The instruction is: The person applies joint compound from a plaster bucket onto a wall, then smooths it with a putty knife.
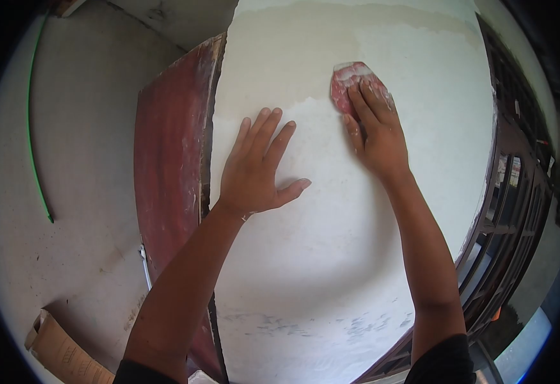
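Observation:
A pale board or wall panel (318, 237) fills the middle, with a duller, beige area across its upper part. My left hand (254, 160) lies on it with fingers spread and nothing held. To the right and higher up, my right hand (376, 131) presses a red pad or cloth (347, 80) smeared with white against the surface. The pad sticks out past my fingertips, and part of it is hidden under them. White specks show on my right fingers and at my left wrist.
A dark red wooden panel (168, 153) stands along the left edge. Farther left are a green strip (31, 141) on the grey wall and a cardboard box (69, 352) at the lower left. Dark window frames (507, 185) run down the right side.

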The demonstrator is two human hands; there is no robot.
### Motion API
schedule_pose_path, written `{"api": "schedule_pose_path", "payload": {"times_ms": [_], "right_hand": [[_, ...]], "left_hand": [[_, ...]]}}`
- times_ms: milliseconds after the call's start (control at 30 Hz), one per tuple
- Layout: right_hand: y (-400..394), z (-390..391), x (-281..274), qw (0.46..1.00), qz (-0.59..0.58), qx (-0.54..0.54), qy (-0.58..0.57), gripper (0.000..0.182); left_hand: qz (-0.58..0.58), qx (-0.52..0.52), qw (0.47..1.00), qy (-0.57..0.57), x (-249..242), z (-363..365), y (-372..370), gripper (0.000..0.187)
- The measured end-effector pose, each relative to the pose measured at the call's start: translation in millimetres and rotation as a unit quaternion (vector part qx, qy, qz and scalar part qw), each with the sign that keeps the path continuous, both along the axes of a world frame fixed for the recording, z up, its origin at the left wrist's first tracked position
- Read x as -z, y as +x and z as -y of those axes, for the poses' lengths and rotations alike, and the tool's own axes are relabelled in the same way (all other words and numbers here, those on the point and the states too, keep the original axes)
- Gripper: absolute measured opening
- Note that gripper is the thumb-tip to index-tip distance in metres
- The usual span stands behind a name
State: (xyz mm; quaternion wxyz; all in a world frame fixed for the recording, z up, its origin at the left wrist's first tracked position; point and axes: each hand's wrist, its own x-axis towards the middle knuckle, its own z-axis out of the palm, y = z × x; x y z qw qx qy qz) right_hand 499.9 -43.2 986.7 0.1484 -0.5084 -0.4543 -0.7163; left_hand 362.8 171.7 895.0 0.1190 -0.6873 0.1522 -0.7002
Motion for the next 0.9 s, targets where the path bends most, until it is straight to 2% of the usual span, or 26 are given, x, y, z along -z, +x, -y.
{"api": "schedule_pose_path", "payload": {"times_ms": [100,233,367,533,633,767,900], "right_hand": [[1.0,7.6,27.6,0.999,-0.008,-0.042,-0.011,0.048],[-16.1,-3.7,-12.6,0.996,0.033,-0.076,0.026,0.046],[-10.8,-17.3,-27.8,0.999,0.023,-0.028,0.006,0.044],[-3.3,4.7,39.0,1.000,0.001,0.003,-0.024,0.047],[-6.5,4.7,28.8,0.999,0.037,-0.013,-0.007,0.048],[-16.4,-11.3,-16.4,0.999,0.006,-0.018,0.026,0.046],[-8.4,-4.2,8.6,1.000,0.011,0.013,0.023,0.043]], "left_hand": [[0.001,-0.008,1.000,0.003,-0.5,2.3,-1.1,0.088],[-0.002,-0.002,1.000,-0.002,0.4,-0.7,0.0,0.088],[0.002,-0.002,1.000,0.000,0.8,-1.1,-0.4,0.087],[0.007,-0.009,1.000,0.011,-1.0,2.1,-1.9,0.089],[0.009,-0.014,1.000,0.012,-0.9,1.8,-1.1,0.090],[0.011,-0.021,1.000,0.011,-0.8,0.1,-1.0,0.089],[0.000,-0.004,1.000,-0.003,0.6,0.1,-0.2,0.089]]}}
